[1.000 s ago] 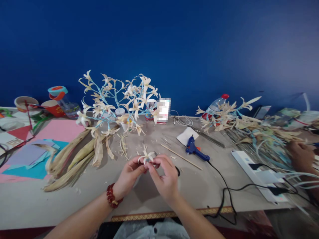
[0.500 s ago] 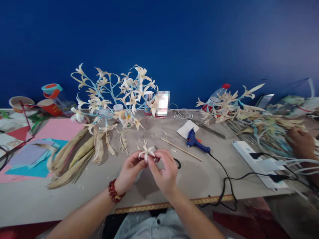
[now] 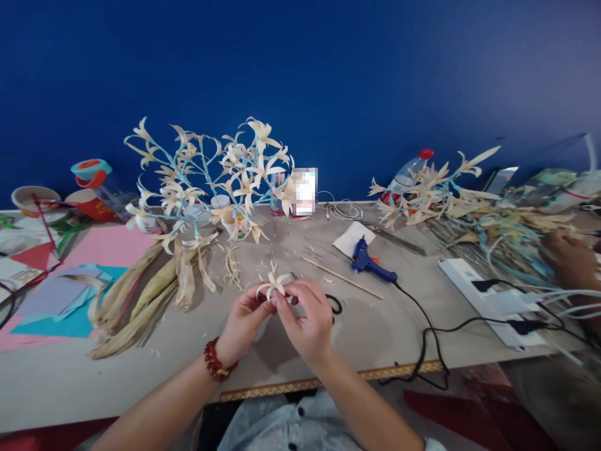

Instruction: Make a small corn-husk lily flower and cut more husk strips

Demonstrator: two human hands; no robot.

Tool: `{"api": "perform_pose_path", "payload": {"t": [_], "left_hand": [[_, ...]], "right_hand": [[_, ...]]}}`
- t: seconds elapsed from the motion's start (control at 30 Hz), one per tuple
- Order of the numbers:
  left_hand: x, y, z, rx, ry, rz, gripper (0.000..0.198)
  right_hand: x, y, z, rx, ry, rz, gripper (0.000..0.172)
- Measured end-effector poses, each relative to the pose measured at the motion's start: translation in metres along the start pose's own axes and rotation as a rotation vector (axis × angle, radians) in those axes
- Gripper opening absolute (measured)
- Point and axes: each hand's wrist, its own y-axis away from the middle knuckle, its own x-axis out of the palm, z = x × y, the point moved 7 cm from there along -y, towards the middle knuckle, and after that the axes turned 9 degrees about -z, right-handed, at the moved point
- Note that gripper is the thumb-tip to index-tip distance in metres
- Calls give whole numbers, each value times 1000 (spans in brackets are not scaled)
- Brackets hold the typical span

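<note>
Between my two hands is a small cream flower (image 3: 273, 285) with pointed, curling petals, which looks made of dried husk. My left hand (image 3: 250, 312) pinches its base from the left, a red bead bracelet on the wrist. From the right, my right hand (image 3: 307, 318) closes thumb and fingers on the same flower. The flower's underside is hidden by my fingers. Just beyond my right hand, a black scissor handle (image 3: 334, 305) shows in part. Dried corn husks (image 3: 141, 300) lie on the table to the left of my hands.
Branches of husk flowers (image 3: 211, 181) stand at the back. A blue glue gun (image 3: 370, 263) rests beside a thin wooden stick (image 3: 345, 279). On the right are a white power strip (image 3: 469, 300) with cords and another person's hand (image 3: 570, 260). Coloured paper (image 3: 113, 244) lies at left.
The flower has tilted slightly and shifted a little left between my fingers. Both hands keep their pinch on it. The view has moved slightly.
</note>
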Motion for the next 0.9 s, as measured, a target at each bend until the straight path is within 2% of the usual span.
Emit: {"api": "perform_pose_path", "payload": {"t": [0.9], "left_hand": [[5,3,-3,-6,28,65,7]], "right_hand": [[7,-2,-1,84,4,50,6]]}}
